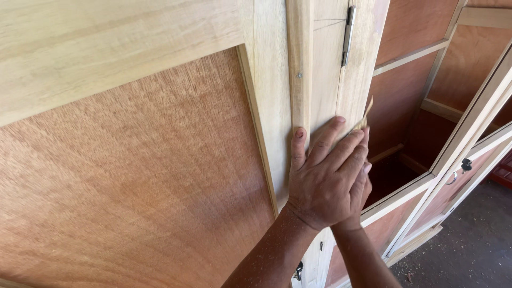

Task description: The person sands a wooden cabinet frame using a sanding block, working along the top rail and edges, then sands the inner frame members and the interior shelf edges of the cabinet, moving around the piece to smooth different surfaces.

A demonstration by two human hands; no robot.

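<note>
Left hand (325, 178): laid flat, fingers together and slightly fanned, pressing a small tan sheet of sandpaper (365, 118) against the pale wooden stile (325, 80); thumb stretched up along the stile's left edge; skin dusted with fine sawdust. Right hand (362, 192): mostly hidden beneath the left, only fingertips and wrist showing, its grip cannot be told. Sandpaper: thin, flexible, one corner sticking up past the fingertips at the stile's right edge. Stile: light, straight-grained bare timber, upright, with a rounded bead on its left and a small screw head (299, 75) set in it. Hinge (348, 34): narrow grey metal, fixed above the hands on the same stile. Panel (133, 176): reddish-brown plywood, coarse grain, framed by pale rails, filling the left. Open door (464, 154): same pale frame and red panel, swung out at right, carrying a dark lock (466, 164). Floor (474, 245): grey, gritty, open room below right.
</note>
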